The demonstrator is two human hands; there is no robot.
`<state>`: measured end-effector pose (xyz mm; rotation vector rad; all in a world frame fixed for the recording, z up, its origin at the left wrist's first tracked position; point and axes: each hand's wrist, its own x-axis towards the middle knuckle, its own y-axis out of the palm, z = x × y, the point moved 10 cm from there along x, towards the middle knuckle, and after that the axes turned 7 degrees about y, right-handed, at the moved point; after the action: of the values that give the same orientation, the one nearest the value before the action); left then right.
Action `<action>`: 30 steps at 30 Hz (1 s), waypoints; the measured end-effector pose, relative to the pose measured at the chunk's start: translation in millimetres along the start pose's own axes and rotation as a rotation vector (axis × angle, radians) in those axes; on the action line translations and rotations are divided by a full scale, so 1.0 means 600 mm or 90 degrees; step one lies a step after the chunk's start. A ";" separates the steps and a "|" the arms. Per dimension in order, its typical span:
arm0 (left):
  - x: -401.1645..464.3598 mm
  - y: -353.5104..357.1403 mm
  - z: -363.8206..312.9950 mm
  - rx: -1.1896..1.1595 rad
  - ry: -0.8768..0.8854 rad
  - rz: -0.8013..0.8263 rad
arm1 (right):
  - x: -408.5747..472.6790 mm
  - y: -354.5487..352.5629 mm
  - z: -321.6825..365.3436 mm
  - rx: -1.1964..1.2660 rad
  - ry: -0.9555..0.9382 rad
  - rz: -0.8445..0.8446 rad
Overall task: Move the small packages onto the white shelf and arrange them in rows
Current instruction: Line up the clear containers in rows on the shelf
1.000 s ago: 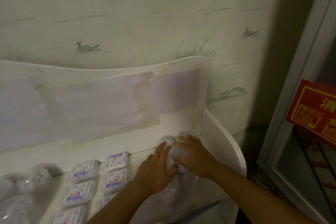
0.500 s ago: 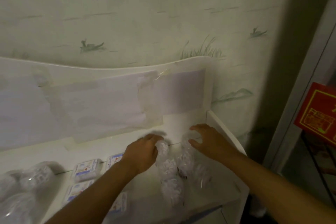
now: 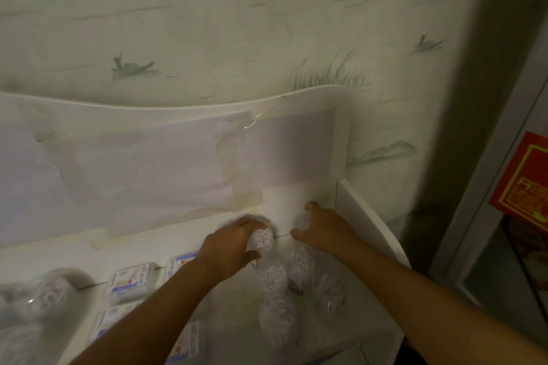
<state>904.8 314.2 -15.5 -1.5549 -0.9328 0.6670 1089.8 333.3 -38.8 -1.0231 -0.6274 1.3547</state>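
On the white shelf (image 3: 370, 216), several small clear packages of white pieces lie in two short rows near the right side wall. My left hand (image 3: 228, 249) grips the rearmost package of the left row (image 3: 262, 241). My right hand (image 3: 324, 228) cups the rearmost package of the right row (image 3: 301, 221), close to the back panel. Behind my hands lie more clear packages (image 3: 275, 278), (image 3: 301, 261), (image 3: 278, 320). Flat blue-and-white labelled packs (image 3: 130, 281) sit in rows to the left, partly hidden by my left forearm.
A heap of clear bagged packages (image 3: 32, 305) lies at the shelf's left end. Taped paper covers the shelf's back panel (image 3: 178, 163). A patterned wall rises behind. At the right stands a metal door frame with a red notice (image 3: 525, 187).
Both hands slid from the middle of the clear packages toward the shelf's back and parted, each now on a rear package. The camera view shifted slightly left.
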 end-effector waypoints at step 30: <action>-0.039 -0.049 -0.024 -0.185 0.057 -0.045 | -0.104 -0.048 0.041 -0.029 -0.239 -0.048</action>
<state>898.9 288.0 14.1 -1.7828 -1.0452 0.4206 1072.7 281.1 9.3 -0.7760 -0.9689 1.4842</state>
